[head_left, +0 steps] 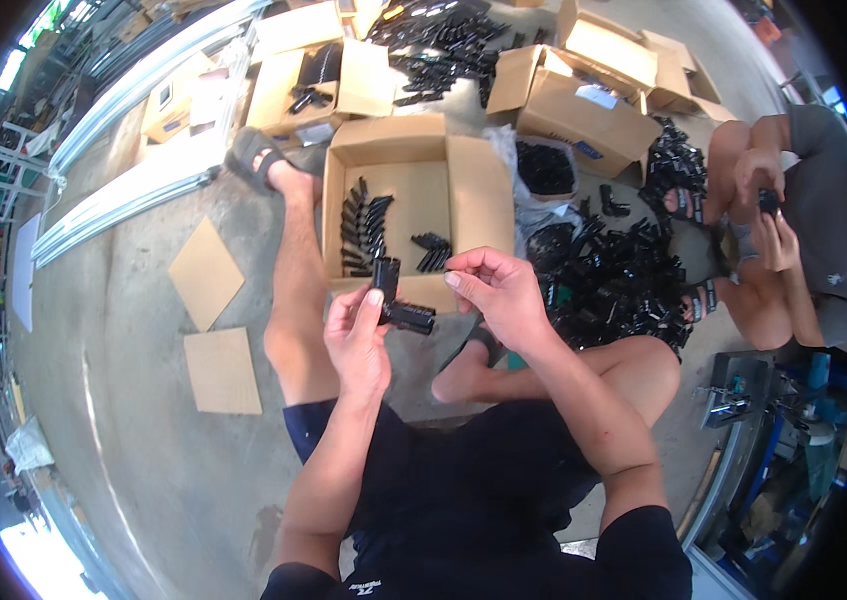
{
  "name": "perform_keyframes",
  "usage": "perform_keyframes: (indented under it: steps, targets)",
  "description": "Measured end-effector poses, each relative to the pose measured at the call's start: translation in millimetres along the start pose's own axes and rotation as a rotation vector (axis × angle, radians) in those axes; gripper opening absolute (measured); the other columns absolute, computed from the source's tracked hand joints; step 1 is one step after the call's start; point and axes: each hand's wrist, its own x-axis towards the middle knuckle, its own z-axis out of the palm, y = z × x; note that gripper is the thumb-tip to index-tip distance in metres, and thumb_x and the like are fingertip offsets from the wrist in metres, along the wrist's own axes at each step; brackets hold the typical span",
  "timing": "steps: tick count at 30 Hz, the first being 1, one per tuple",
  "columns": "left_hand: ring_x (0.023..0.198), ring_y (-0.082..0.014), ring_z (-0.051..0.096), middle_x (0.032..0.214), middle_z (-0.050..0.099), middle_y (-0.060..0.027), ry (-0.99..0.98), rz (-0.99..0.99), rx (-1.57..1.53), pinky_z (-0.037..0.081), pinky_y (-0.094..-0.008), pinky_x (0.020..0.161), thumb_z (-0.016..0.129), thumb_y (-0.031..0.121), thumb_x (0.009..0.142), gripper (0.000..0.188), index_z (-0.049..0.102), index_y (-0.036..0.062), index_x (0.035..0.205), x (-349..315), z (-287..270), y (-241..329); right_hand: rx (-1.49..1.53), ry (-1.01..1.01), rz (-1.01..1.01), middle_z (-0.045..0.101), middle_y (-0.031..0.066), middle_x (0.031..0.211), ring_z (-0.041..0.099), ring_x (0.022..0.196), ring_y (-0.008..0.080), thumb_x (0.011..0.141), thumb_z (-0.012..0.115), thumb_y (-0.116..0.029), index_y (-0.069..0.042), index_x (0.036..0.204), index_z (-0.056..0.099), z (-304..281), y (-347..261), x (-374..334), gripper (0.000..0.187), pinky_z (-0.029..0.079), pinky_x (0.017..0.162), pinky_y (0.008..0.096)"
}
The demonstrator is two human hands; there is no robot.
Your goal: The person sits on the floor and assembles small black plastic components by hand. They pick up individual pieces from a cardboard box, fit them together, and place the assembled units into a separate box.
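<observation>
A: Black fitting (412,317), where?

B: In left grip (359,335), seen against near wall of open carton (394,150). Closed around fitting, thumb at front.

A: Pointing how?

B: Bent, two-armed. One arm aimed up the view, away from the body; other aimed right, tipping slightly down. Long axis broken at the bend, near thumb tip.

A: Right grip (499,295)?

B: Just right of fitting, apart from it. Thumb and forefinger close together; whether pinching something small, cannot tell.

A: Hidden, cut off?

B: Bend of fitting, partly behind left thumb. Far heap (449,50), cropped at upper edge. Right heap (604,280), too tangled to separate, lower part behind right knee (649,375). Contents of lined bin (552,197), merging into one dark mass. Dark piece (768,201) in hands of co-worker (824,200), too small to make out.

A: Counts?

B: Fitting in hand: one. Groups of black pieces (369,215) inside carton: two; left larger, in two rows, right smaller. Pieces overlapping, exact number unreadable. Flat cardboard sheets (223,371) on floor (144,330), left of left leg (296,250): two. Co-workers: one, at right.
</observation>
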Motion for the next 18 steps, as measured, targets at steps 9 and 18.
perform_keyframes:
  steps: [9,18]
  targets:
    - [0.085,-0.0093,0.068,0.101,0.073,-0.0078,0.05,0.149,0.06,0.055,-0.0243,0.078,0.072,0.004,0.097,0.015,0.066,0.0006,0.11,-14.1,17.9,-19.2,0.008,-0.046,-0.035,0.071,0.0032,0.098,0.064,0.084,0.0061,0.093,0.075,-0.002,0.002,0.107,0.071,15.3,13.2,-4.1,0.015,0.053,0.075,0.0214]
    - [0.089,-0.0071,0.066,0.102,0.072,-0.0074,0.019,0.266,0.291,0.053,-0.0215,0.081,0.071,0.002,0.097,0.017,0.065,-0.001,0.112,-26.2,45.8,-27.2,-0.042,-0.012,0.07,0.072,0.0028,0.091,0.064,0.082,0.0069,0.092,0.076,-0.003,0.002,0.098,0.074,2.7,-2.3,-13.5,0.008,0.052,0.074,0.0224]
